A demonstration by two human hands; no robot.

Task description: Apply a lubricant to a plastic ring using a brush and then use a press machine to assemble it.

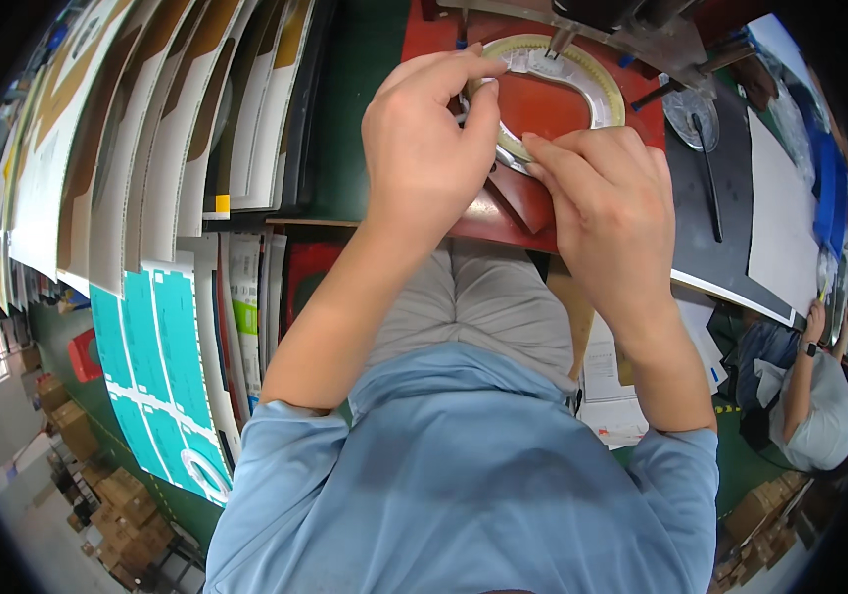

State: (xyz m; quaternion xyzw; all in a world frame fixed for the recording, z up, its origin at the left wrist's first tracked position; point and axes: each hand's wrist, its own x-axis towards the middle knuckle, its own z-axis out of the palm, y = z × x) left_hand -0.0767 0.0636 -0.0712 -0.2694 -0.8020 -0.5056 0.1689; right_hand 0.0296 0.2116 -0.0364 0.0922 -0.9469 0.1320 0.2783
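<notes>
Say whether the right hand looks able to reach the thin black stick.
Probably yes: the black stick lies right of the right hand, nothing visible between, though it is at the pale ring.

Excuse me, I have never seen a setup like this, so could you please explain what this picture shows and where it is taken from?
Of course. There is no robot here: one camera worn on a person's head looks down, and its wide lens bends straight edges. The bare left hand and right hand belong to the wearer, in a blue shirt.

Both hands have their fingers at the edge of a pale ring on a red surface; whether they pinch or only touch it is hard to tell. A machine frame reaches over it. To the right, a thin black stick lies partly over a clear round piece. Cardboard sheets stand at left.
</notes>
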